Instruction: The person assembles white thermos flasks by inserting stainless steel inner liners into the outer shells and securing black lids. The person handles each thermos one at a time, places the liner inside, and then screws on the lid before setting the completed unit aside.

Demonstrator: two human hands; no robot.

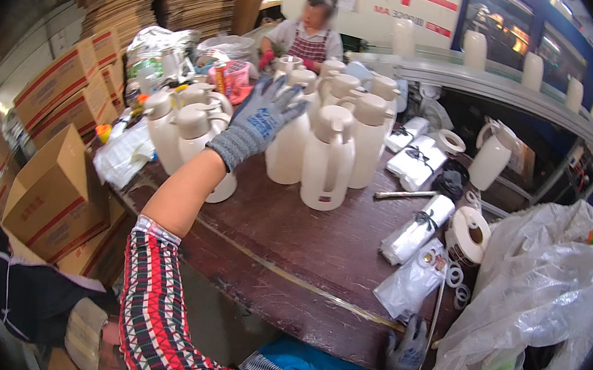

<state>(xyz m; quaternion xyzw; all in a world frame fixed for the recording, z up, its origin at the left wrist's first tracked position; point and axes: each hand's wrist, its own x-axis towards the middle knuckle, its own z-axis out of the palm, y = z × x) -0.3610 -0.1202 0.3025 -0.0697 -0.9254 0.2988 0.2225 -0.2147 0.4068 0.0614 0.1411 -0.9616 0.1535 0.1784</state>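
Note:
My left hand (264, 115), in a grey knitted glove, reaches across the table with its fingers spread. It is at the left side of a group of cream vacuum jugs (328, 161), over a jug's upper part; whether it touches that jug I cannot tell. More cream jugs (165, 131) stand to the left of my forearm, one of them partly hidden behind it. Down at the table's near edge is my right hand (407, 352), also gloved in grey. Its fingers are loosely extended, with nothing visible in them.
On the right of the dark table (263, 225) lie bundled plastic sleeves (418, 229), tape rolls (468, 235) and a clear plastic bag (530, 303). Open cardboard boxes (57, 192) stand left. A person (313, 39) works across the table; another's arm (87, 329) shows lower left.

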